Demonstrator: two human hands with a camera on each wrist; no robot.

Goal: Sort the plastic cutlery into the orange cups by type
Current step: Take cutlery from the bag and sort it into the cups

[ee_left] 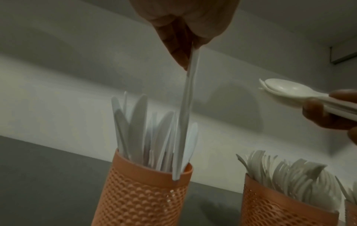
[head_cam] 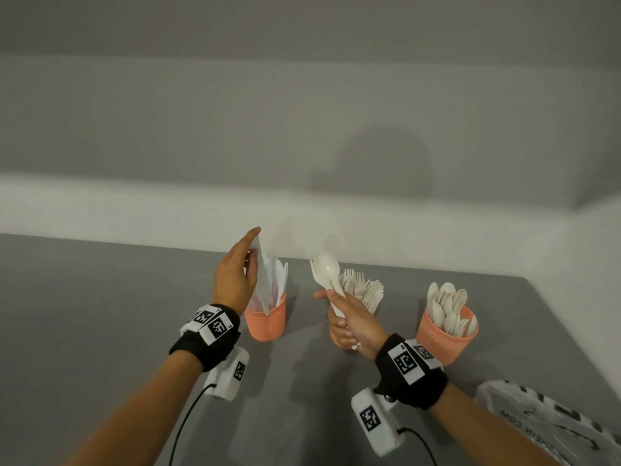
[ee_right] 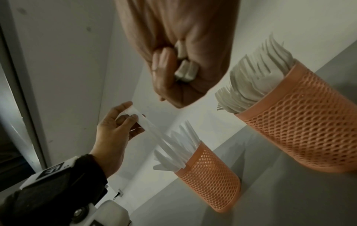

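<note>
We see a grey table (head_cam: 100, 314) against a pale wall, with three orange mesh cups standing in a row on it. Our left hand (head_cam: 235, 277) is raised above the leftmost cup (head_cam: 265, 322), which is full of white plastic knives; its thumb and fingertips (ee_right: 133, 117) pinch the top end of one knife (ee_left: 185, 119), which hangs nearly upright with its lower end at the cup's near rim, and we cannot tell whether that tip is inside or just outside the rim. Our right hand (head_cam: 349, 319) is held up in front of the middle cup (ee_left: 286, 204), which is packed with white forks, tines up. This hand's fingers are curled tight around a small bundle of cutlery handles, and above the fist we see a spoon (head_cam: 329, 267) lying over a fork (head_cam: 317, 274); from the right wrist view several handle ends poke out below the closed fingers. The rightmost cup (head_cam: 447, 338) holds white spoons, bowls up, and stands apart from both hands. A crinkled plastic bag (head_cam: 551, 422) with dark print lies at the table's near right corner. Each wrist wears a black band with square printed markers and a small white camera unit.
</note>
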